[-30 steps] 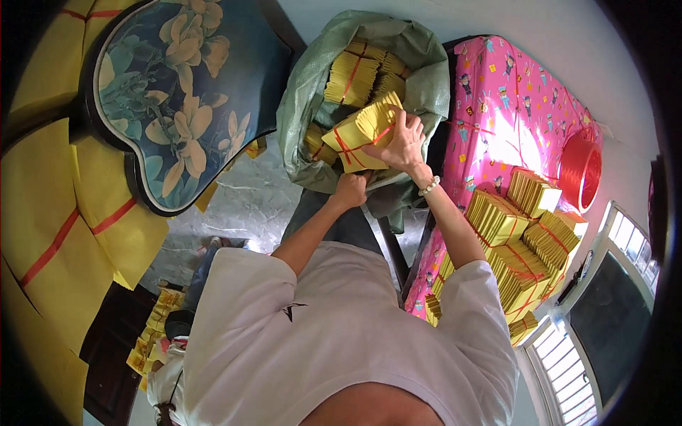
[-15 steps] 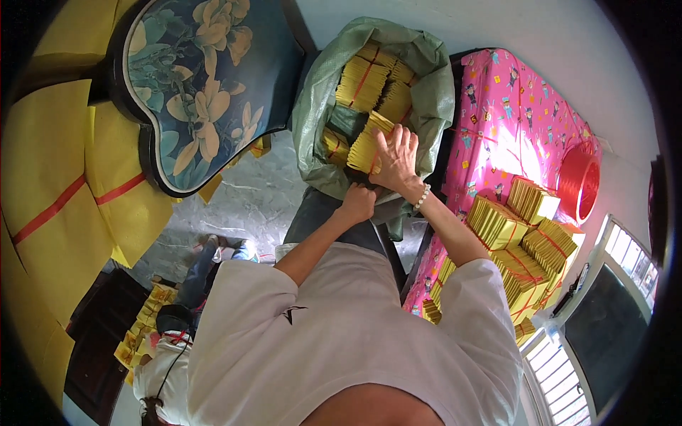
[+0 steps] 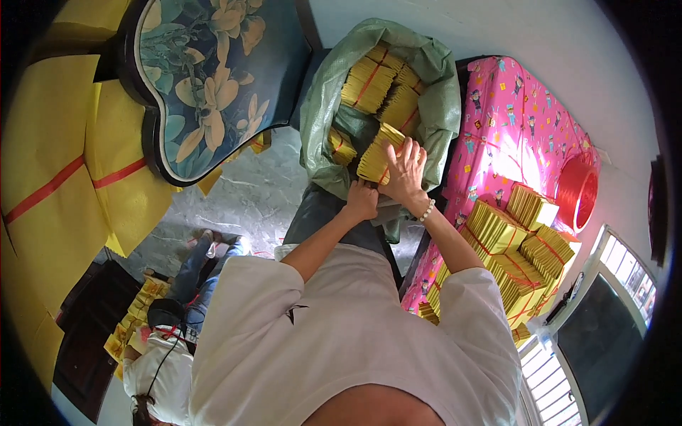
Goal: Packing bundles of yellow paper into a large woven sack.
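Note:
A green woven sack (image 3: pixel 320 113) gapes open in front of me, holding several red-tied bundles of folded yellow paper (image 3: pixel 366 85). My right hand (image 3: pixel 406 170), a beaded bracelet on its wrist, is closed on the right side of one paper bundle (image 3: pixel 376 153) at the sack's near side. That bundle leans at a tilt. Close by its lower end, my left hand (image 3: pixel 361 201) is closed at the near rim of the sack. What those fingers grip is hidden. A smaller bundle (image 3: pixel 342 146) lies inside at the left.
A pink patterned surface (image 3: pixel 490 128) at the right bears stacked yellow bundles (image 3: pixel 497 227) and a red spool (image 3: pixel 577 192). A floral padded panel (image 3: pixel 206 92) and large yellow sheets (image 3: pixel 50 177) stand left. Another person (image 3: pixel 167 355) sits at the lower left beside more yellow paper.
The view has shifted slightly. Both hands stay at the same bundle in the sack, and the right hand's fingers have bent a little more around its side.

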A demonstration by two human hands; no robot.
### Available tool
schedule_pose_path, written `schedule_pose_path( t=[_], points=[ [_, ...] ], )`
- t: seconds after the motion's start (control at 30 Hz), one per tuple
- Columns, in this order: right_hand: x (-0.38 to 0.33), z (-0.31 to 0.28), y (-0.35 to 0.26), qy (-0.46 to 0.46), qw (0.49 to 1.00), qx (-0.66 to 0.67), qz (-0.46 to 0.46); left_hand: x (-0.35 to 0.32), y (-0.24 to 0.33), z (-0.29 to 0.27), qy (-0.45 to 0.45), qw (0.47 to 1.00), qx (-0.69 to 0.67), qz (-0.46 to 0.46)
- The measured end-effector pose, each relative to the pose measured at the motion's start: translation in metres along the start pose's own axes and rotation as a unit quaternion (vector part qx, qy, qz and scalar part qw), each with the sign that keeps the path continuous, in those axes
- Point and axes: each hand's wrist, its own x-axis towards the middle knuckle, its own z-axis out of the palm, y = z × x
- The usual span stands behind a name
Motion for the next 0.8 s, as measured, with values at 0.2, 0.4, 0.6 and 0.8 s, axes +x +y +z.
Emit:
schedule_pose_path(
  t=[0.2,0.4,0.6,0.8],
  points=[
    [0.017,0.011,-0.021,0.034,0.998,0.041,-0.018,0.010,-0.024,0.021,-0.018,1.000,-0.012,0.008],
    [0.038,0.012,-0.024,0.043,0.995,0.082,-0.046,-0.012,-0.027,-0.007,-0.013,0.994,-0.063,0.093],
    [0.024,0.027,0.006,0.005,0.997,0.074,-0.029,-0.015,-0.012,-0.018,-0.024,0.991,-0.066,0.111],
    [0.009,0.057,0.015,0.036,0.997,0.047,-0.043,-0.016,0.005,-0.010,-0.024,0.993,-0.029,0.110]
  ],
)
